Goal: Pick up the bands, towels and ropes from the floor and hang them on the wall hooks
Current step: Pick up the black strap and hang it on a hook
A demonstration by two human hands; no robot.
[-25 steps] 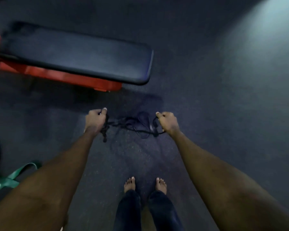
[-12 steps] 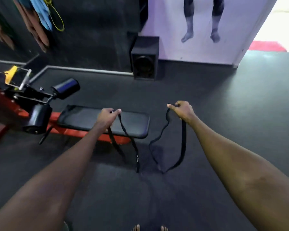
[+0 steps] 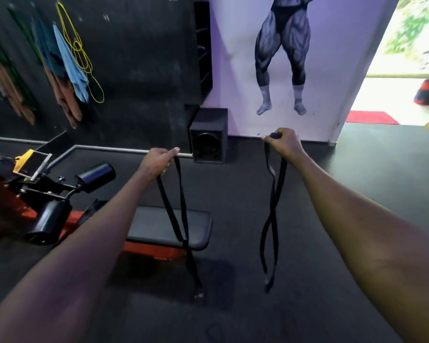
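Both my arms are stretched forward, knuckles up. My left hand (image 3: 159, 162) is curled round the top of a long black flat band (image 3: 182, 219), which hangs in front of the black padded bench with a red frame (image 3: 201, 229). My right hand (image 3: 286, 144) grips a second black flat band (image 3: 273, 211), twisted, over open dark rubber floor (image 3: 233, 189). Blue and brown towels (image 3: 70, 70) and a thin yellow rope (image 3: 83, 54) hang on the black wall, upper left.

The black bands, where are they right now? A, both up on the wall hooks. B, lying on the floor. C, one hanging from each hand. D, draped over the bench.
C: the left hand grips the left band and the right hand grips the right band, both dangling in the air.
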